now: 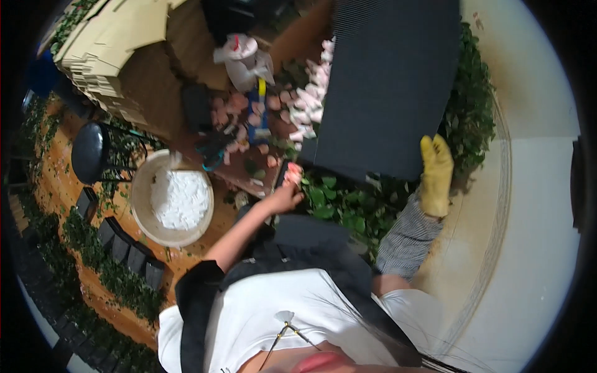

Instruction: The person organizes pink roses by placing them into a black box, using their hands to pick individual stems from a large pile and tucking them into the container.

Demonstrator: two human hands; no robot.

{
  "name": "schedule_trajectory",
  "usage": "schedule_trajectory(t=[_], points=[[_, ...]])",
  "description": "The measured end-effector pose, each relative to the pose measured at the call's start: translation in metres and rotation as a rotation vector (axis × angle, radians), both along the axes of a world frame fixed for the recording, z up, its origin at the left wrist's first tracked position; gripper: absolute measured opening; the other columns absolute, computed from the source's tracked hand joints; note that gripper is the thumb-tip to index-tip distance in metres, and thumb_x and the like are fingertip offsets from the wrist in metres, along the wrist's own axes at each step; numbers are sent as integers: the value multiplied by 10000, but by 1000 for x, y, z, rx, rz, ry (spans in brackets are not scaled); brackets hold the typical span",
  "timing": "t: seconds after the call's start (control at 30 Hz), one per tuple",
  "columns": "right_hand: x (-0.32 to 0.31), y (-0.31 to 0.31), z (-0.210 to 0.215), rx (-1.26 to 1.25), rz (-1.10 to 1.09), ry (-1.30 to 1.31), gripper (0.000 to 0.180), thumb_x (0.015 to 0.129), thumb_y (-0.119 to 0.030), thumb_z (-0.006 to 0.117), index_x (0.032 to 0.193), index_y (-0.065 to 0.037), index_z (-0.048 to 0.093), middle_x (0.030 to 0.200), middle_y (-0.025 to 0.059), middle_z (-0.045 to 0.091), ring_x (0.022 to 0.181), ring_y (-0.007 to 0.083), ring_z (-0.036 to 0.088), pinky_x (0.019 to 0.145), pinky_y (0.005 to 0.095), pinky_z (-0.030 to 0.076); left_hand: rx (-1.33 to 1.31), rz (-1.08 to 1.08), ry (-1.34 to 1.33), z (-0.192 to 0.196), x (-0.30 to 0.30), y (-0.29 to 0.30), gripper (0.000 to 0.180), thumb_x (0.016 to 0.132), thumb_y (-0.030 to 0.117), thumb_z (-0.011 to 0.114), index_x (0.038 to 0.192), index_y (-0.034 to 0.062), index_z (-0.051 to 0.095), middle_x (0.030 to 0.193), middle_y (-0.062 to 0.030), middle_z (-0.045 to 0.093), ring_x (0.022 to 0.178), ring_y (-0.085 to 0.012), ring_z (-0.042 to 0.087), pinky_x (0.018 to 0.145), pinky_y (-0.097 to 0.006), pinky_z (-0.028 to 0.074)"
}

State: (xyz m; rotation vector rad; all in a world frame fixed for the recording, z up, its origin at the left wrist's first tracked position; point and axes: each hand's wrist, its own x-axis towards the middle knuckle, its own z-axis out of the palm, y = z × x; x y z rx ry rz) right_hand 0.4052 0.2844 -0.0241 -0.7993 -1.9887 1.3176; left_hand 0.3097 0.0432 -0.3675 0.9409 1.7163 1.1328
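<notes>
A brown worktop (155,81) carries pink flowers (239,105) at its centre, a dark panel (385,81) at two o'clock, stacked cardboard (106,43) at ten, and green leaves (342,202) at five.

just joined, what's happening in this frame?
A person bends over a pile of green leafy vines. The bare left hand pinches a small pink flower at the edge of a large dark panel. The right hand, in a yellow glove, rests by the panel's lower corner. More pink flowers lie scattered behind, and a tub of white material stands to the left.
</notes>
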Motion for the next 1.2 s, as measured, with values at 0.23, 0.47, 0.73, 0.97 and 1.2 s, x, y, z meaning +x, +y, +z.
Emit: schedule_trajectory(t=[0.23, 0.47, 0.73, 0.97, 1.2], points=[[117, -43, -227, -409, -275, -319, 504, 949, -321, 777, 1271, 48, 659, 1148, 63, 701, 1042, 164, 630, 934, 312, 507, -109, 57, -530, 17, -35, -6, 685, 1103, 556, 327, 1402, -24, 535, 1264, -150, 659, 1177, -255, 610, 1031, -342, 450], [89, -26, -232, -413, 70, -978, 398, 996, -358, 638, 1048, 25, 729, 913, 158, 760, 741, 233, 709, 750, 345, 565, -213, 105, -445, 25, -32, -19, 530, 1052, 433, 591, 1252, -57, 624, 1121, -109, 677, 1000, -137, 603, 893, -324, 487], [14, -70, -169, 474, 889, -407, 681, 897, -258, 752, 1481, -18, 496, 1456, 247, 556, 1334, 371, 560, 1090, 426, 478, -153, 323, 430, 21, -18, -36, 604, 844, 481, 823, 617, -21, 575, 544, -163, 553, 493, -326, 543, 523, -453, 432], [-3, -88, -255, 871, 908, -1060, 871, 911, -378, 702, 1613, -65, 292, 1649, 130, 365, 1397, 286, 484, 1115, 417, 398, -560, -14, 805, 65, -33, -25, 547, 802, 646, 751, 758, 101, 763, 655, -145, 680, 689, -336, 714, 585, -420, 564], [1, -100, -271, 902, 703, -1028, 493, 980, -284, 487, 1454, -148, 491, 1439, 70, 588, 1285, 259, 584, 1015, 449, 433, 325, -156, 1137, 160, -51, 47, 680, 840, 320, 806, 1392, 15, 552, 1407, -146, 589, 1231, -334, 595, 1087, -447, 459]])
